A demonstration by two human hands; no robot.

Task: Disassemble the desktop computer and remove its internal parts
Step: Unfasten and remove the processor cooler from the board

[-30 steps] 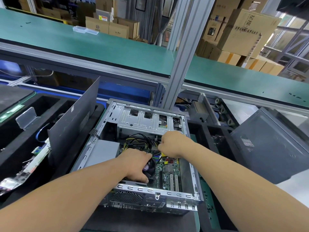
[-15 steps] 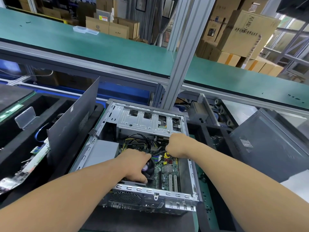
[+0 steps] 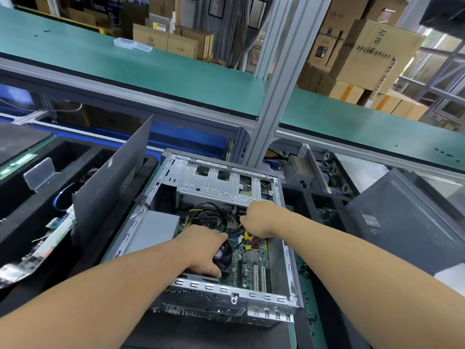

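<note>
Here the computer case (image 3: 226, 295) lies open on its side on the bench, motherboard (image 3: 251, 258) facing up; the left hand (image 3: 201, 250) rests spread over the cooler fan (image 3: 222, 253), fingers curved around its edge; the right hand (image 3: 259, 217) is closed around a black cable (image 3: 234, 234) (just above a yellow connector), near the drive cage (image 3: 221, 183); the removed side panel (image 3: 110, 182) leans upright to the left.

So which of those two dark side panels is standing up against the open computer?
The side panel on the left: it leans on edge against the open computer case. The other dark panel lies away on the right.
</note>
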